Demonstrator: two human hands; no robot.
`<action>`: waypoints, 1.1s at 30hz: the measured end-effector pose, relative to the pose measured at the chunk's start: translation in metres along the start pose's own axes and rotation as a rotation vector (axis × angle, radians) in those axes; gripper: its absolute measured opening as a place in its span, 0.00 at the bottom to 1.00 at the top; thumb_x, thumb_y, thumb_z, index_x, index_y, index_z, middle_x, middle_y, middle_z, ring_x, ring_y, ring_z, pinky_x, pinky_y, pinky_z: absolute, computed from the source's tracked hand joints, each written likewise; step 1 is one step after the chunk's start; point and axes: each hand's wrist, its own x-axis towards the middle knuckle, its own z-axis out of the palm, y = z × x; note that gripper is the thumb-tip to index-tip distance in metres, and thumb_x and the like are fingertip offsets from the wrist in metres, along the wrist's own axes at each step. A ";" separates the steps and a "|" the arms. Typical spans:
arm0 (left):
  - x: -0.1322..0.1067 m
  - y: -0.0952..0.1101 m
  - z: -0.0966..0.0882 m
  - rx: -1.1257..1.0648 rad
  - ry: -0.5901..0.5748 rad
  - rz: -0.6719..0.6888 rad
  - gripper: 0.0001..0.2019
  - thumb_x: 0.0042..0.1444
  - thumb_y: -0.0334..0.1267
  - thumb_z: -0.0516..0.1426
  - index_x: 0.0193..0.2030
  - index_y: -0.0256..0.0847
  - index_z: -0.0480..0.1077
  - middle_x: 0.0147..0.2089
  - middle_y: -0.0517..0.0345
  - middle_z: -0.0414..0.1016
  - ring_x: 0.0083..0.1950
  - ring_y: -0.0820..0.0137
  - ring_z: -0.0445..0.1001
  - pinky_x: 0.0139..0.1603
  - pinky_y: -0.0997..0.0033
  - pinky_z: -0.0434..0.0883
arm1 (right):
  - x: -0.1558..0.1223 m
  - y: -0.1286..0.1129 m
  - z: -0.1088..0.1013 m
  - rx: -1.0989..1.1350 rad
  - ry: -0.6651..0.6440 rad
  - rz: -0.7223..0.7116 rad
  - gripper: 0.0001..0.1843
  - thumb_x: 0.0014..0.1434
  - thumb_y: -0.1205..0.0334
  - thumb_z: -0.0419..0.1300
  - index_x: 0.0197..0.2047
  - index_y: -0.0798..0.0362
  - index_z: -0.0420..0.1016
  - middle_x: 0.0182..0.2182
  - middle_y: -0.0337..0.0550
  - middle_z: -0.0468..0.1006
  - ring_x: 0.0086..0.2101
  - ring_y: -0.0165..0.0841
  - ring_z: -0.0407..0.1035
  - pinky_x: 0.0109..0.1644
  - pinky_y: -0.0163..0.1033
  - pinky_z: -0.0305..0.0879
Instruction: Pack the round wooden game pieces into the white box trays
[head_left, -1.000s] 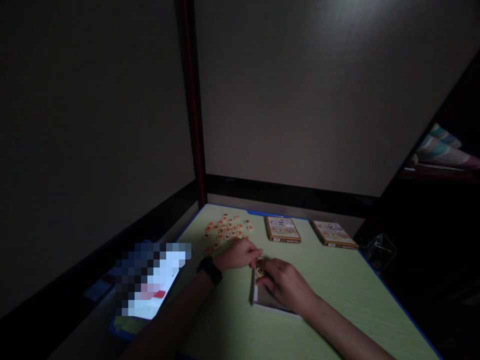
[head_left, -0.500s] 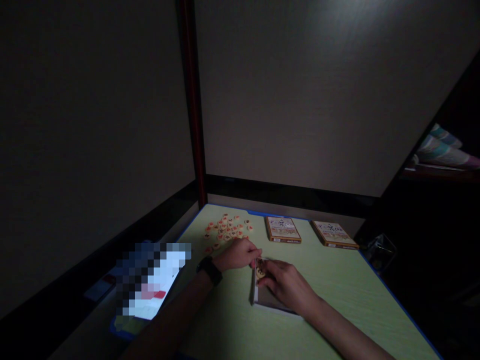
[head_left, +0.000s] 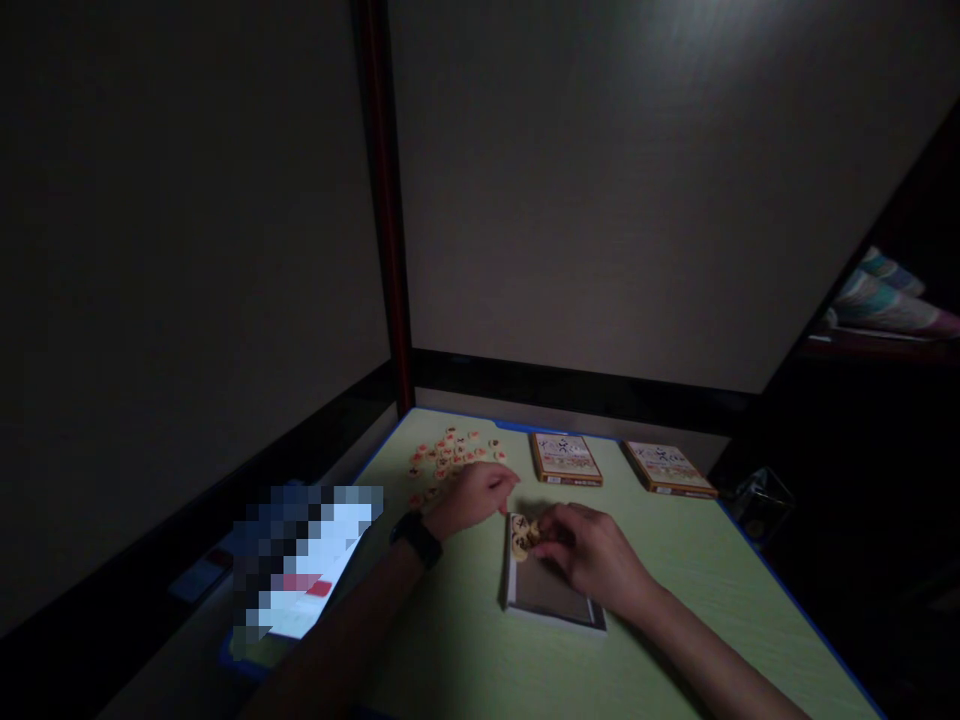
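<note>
A shallow open box lies on the green table in front of me, with a few round game pieces at its far left corner. My right hand is over the box's far end, fingers pinched on a piece next to those pieces. My left hand, a dark watch on its wrist, hovers just left of the box near a scatter of several round pieces, fingers curled; what it holds is hidden.
Two closed game boxes lie at the table's far edge. A lit screen sits at the left edge. A wooden post and walls stand behind. Dark shelves are at the right.
My right hand has slid back and right, uncovering most of the box. My left hand has moved a little away from the box towards the scattered pieces.
</note>
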 end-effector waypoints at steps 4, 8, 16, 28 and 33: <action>0.009 -0.007 -0.004 0.035 0.347 -0.068 0.13 0.58 0.33 0.53 0.46 0.38 0.76 0.22 0.64 0.70 0.25 0.74 0.69 0.29 0.76 0.63 | 0.001 0.015 -0.004 0.093 0.141 0.077 0.11 0.62 0.52 0.59 0.34 0.50 0.75 0.26 0.40 0.78 0.26 0.34 0.71 0.31 0.36 0.64; 0.013 -0.014 -0.016 0.098 0.507 -0.072 0.14 0.56 0.32 0.55 0.49 0.41 0.74 0.36 0.60 0.77 0.32 0.73 0.73 0.38 0.74 0.70 | 0.003 0.029 0.003 0.071 0.324 0.142 0.19 0.64 0.47 0.53 0.34 0.50 0.76 0.27 0.44 0.79 0.27 0.36 0.71 0.33 0.39 0.66; 0.015 -0.022 -0.041 0.238 0.595 -0.184 0.14 0.58 0.32 0.55 0.50 0.42 0.73 0.39 0.58 0.79 0.41 0.67 0.77 0.47 0.71 0.71 | 0.006 0.047 0.015 0.171 0.365 0.241 0.25 0.63 0.40 0.51 0.35 0.52 0.77 0.32 0.47 0.81 0.30 0.39 0.72 0.36 0.42 0.67; 0.004 -0.025 -0.053 0.889 0.310 -0.313 0.19 0.58 0.25 0.50 0.53 0.36 0.73 0.52 0.42 0.77 0.55 0.55 0.73 0.54 0.60 0.69 | 0.008 0.050 0.017 0.276 0.283 0.308 0.27 0.60 0.37 0.52 0.34 0.52 0.77 0.30 0.46 0.82 0.30 0.40 0.74 0.35 0.41 0.66; 0.005 -0.027 -0.076 0.751 0.409 -0.287 0.27 0.53 0.18 0.51 0.59 0.36 0.69 0.57 0.46 0.75 0.58 0.61 0.73 0.60 0.68 0.67 | 0.009 0.046 0.015 0.260 0.285 0.299 0.28 0.59 0.35 0.50 0.31 0.51 0.76 0.28 0.46 0.81 0.29 0.40 0.74 0.34 0.41 0.66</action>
